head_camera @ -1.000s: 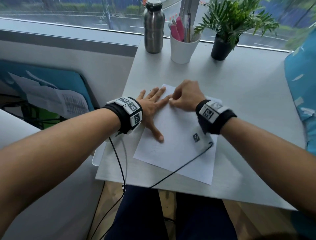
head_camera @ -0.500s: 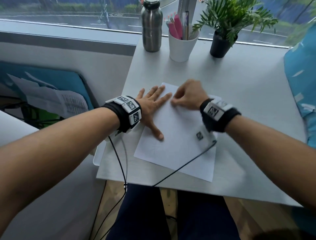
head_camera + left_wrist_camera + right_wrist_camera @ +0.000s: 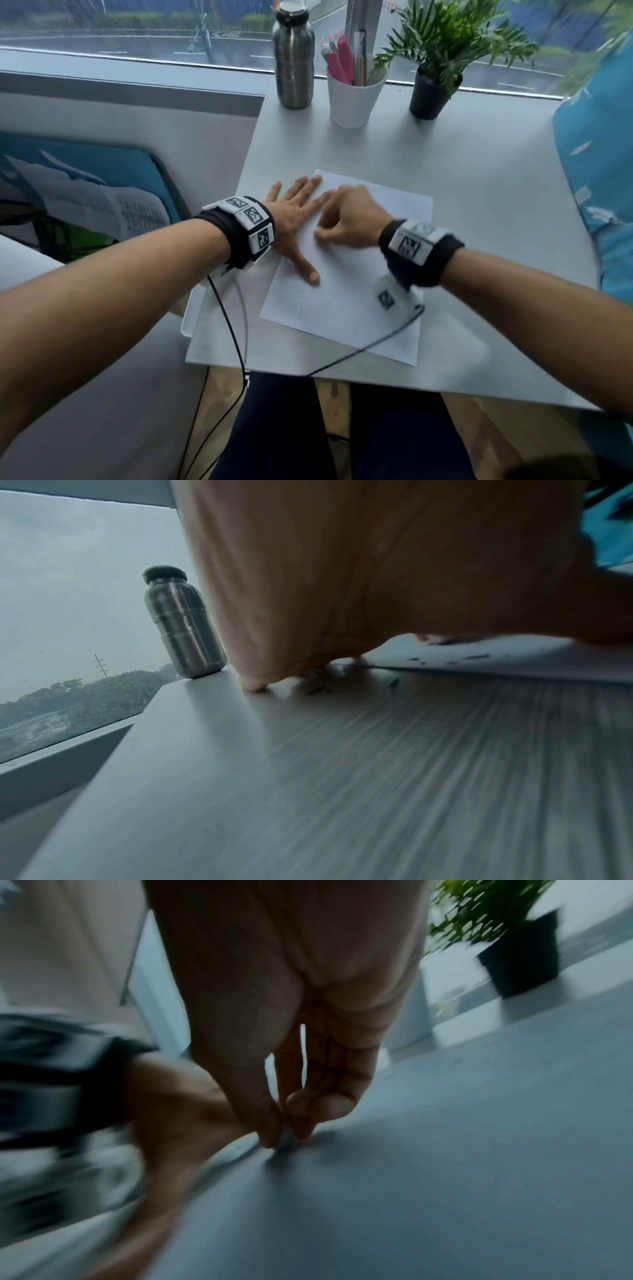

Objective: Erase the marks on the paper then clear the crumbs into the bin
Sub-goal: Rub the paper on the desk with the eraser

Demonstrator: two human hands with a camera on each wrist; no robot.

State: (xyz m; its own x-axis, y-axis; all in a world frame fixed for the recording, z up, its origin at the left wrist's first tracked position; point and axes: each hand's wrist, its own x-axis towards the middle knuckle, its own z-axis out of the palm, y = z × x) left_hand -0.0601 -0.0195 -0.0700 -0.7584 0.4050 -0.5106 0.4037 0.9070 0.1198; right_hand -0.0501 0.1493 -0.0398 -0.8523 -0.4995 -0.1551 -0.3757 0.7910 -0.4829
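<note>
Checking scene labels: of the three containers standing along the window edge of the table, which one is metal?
The steel bottle, leftmost of the three and the only one with a cap. The white cup holds pens, and the black pot holds a plant.

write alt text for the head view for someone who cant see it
A left hand lies flat on the edge of a white paper on a desk while the right hand pinches something small against it. Behind stand a steel bottle, a pen cup and a potted plant.
</note>
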